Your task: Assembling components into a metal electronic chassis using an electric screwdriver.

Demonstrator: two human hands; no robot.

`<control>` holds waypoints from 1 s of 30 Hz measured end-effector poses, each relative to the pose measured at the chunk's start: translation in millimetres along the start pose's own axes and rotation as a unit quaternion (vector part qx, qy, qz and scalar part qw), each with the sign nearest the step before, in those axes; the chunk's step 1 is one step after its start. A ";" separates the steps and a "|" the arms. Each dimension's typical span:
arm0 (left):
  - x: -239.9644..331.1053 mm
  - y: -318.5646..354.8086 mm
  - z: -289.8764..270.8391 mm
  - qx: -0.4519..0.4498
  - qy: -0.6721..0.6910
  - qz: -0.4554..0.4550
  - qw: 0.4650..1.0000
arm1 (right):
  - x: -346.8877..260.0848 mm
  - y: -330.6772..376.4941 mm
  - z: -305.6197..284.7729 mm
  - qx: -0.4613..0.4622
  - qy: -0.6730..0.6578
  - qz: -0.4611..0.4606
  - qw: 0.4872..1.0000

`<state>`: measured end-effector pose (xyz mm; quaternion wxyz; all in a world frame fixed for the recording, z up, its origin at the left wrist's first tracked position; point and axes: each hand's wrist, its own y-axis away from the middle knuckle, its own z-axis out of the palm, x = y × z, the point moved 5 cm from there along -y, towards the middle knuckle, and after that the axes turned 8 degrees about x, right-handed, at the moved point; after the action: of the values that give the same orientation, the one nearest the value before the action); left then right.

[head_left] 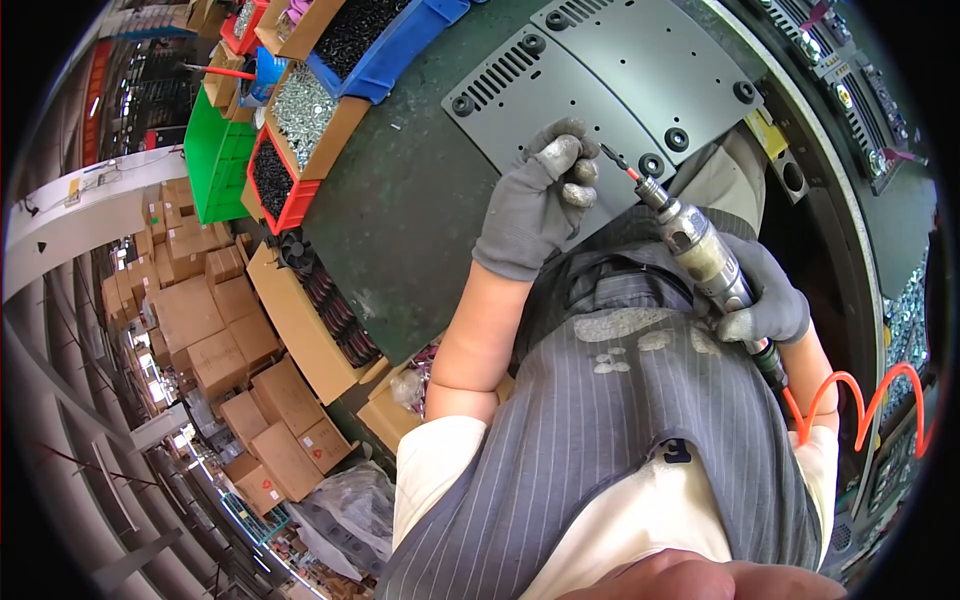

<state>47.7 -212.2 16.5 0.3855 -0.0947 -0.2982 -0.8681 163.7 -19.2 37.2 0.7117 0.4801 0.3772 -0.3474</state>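
Note:
My right hand (765,295), in a grey work glove, wraps round a silver pneumatic screwdriver (702,245). Its bit points up and left toward my left hand, over the near edge of a grey metal panel (555,90). My left hand (540,200), gloved in grey with whitish worn fingertips, hovers over that panel with its fingers curled together. Whatever sits between those fingers is too small or hidden to name. Beside it lies a second grey panel (690,60). Both carry slots, small holes and round black feet (677,139).
Left of the panels, a red bin (306,204) of dark screws, a carton of silver screws (303,110) and a blue bin (385,75) crowd the dark green bench (390,220). An orange coiled hose (845,385) trails from the screwdriver. Stacked cartons (190,310) stand farther left.

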 end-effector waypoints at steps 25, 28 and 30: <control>26.6 -6.2 -21.2 0.024 -0.016 0.059 0.998 | -0.8 -11.9 3.5 -0.009 -0.017 0.026 0.999; 27.1 -6.3 -22.8 -0.011 0.015 0.033 0.999 | -1.2 -15.4 4.5 -0.010 0.003 -0.008 1.000; 27.2 -5.3 -22.0 0.000 0.016 0.034 0.999 | -2.2 -16.7 5.3 -0.010 0.005 -0.028 1.000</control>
<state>26.7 -239.0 7.2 0.4198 -0.0907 -0.2883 -0.8558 149.5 -28.9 33.4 0.7045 0.4636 0.3982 -0.3608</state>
